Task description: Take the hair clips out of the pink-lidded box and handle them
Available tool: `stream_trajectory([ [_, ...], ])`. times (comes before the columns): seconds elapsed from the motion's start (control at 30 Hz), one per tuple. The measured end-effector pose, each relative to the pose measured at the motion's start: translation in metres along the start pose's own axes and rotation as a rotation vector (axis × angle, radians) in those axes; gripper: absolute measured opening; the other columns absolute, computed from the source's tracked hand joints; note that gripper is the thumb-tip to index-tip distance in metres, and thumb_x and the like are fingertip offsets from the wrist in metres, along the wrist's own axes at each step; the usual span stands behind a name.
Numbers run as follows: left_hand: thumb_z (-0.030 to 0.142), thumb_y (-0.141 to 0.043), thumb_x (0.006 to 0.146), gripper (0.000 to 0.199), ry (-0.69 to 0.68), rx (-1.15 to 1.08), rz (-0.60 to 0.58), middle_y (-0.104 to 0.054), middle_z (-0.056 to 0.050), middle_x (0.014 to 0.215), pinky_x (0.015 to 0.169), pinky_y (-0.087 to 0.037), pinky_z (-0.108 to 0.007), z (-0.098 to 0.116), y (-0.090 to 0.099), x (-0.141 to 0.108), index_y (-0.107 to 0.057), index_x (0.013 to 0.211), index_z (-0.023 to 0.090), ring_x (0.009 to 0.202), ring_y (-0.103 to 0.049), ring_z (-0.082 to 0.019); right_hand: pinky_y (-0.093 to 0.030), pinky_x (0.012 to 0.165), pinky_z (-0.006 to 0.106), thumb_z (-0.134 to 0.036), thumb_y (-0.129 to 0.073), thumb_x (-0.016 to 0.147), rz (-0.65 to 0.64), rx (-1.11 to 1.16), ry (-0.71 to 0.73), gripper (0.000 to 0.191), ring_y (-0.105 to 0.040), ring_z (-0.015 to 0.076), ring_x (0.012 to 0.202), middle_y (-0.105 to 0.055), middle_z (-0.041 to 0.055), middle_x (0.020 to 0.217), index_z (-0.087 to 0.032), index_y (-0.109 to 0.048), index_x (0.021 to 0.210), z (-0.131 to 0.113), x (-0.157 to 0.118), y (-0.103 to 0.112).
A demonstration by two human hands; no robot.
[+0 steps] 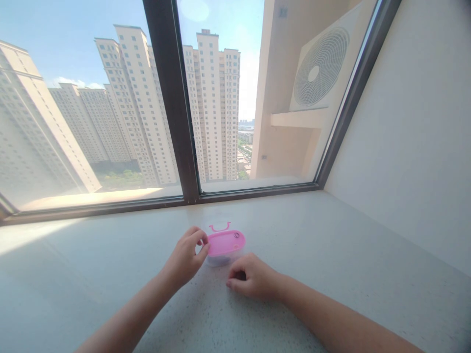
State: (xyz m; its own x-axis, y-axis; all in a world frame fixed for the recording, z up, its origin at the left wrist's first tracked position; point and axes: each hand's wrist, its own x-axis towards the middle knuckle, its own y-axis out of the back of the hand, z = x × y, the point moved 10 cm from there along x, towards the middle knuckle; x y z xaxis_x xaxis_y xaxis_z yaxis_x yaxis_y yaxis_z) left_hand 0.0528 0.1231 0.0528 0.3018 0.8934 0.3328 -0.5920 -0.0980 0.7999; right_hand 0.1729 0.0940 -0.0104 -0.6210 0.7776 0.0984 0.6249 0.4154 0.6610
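Observation:
A small clear container [220, 260] with a pink lid [225, 242] stands on the pale speckled sill. Something dark shows faintly inside it. Just behind the lid is a curved pink handle [220, 227]. My left hand [189, 252] is at the container's left end, its thumb and fingertips pinching the lid's edge. In front of the container's right side, my right hand [248, 278] rests near the sill with its fingers curled; whether it holds something small is hidden.
The speckled sill [316, 245] runs up to a dark window frame [189, 162]. A white wall [415, 127] rises on the right. Beyond the glass are tall buildings and an air-conditioner unit [320, 68].

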Motion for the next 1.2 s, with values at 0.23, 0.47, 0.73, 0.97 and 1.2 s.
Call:
stream_trajectory([
  [0.23,0.042,-0.038,0.087,0.031,0.165,0.109,-0.134,-0.056,0.001,0.065,0.060,-0.037,-0.026,-0.033,0.031,0.011,-0.053,0.071,0.020,0.065,-0.054,-0.017,-0.029,0.050,0.019,-0.018,-0.060,0.074,-0.021,0.012,-0.010,0.012,-0.039,0.0067,0.052,-0.050,-0.0031,0.056,-0.012,-0.070,0.071,-0.001,-0.001,-0.001],
  [0.47,0.025,-0.056,0.065,0.019,0.284,0.404,-0.470,-0.064,-0.005,0.086,0.069,-0.041,-0.030,-0.105,0.047,-0.007,-0.062,0.083,0.021,0.081,-0.059,-0.023,-0.028,0.049,0.019,-0.017,-0.059,0.074,-0.027,0.032,0.007,0.013,-0.038,0.0065,0.051,-0.050,-0.0033,0.055,-0.012,-0.068,0.068,-0.003,-0.003,0.001],
  [0.73,0.018,-0.072,0.037,0.030,0.430,0.498,-0.638,-0.061,-0.002,0.070,0.062,-0.046,-0.036,-0.099,0.030,-0.027,-0.059,0.064,0.020,0.067,-0.059,-0.026,-0.028,0.049,0.019,-0.019,-0.059,0.074,-0.031,0.024,-0.005,0.013,-0.039,0.0064,0.051,-0.048,-0.0036,0.056,-0.012,-0.069,0.070,-0.001,-0.003,0.001],
  [0.97,0.010,-0.059,0.042,0.013,0.378,0.474,-0.696,-0.060,-0.004,0.055,0.060,-0.047,-0.041,-0.097,0.013,-0.030,-0.050,0.042,0.019,0.056,-0.057,-0.024,-0.028,0.049,0.019,-0.018,-0.059,0.074,-0.046,0.021,-0.028,0.012,-0.039,0.0065,0.052,-0.048,-0.0034,0.056,-0.012,-0.069,0.071,0.001,-0.004,-0.001],
  [1.2,0.012,-0.050,0.043,0.009,0.349,0.371,-0.727,-0.061,-0.005,0.055,0.059,-0.044,-0.039,-0.097,0.004,-0.034,-0.053,0.044,0.020,0.055,-0.055,-0.023,-0.029,0.050,0.019,-0.018,-0.059,0.074,-0.056,0.025,-0.023,0.013,-0.038,0.0068,0.052,-0.049,-0.0030,0.057,-0.012,-0.070,0.073,-0.001,-0.004,-0.001],
])
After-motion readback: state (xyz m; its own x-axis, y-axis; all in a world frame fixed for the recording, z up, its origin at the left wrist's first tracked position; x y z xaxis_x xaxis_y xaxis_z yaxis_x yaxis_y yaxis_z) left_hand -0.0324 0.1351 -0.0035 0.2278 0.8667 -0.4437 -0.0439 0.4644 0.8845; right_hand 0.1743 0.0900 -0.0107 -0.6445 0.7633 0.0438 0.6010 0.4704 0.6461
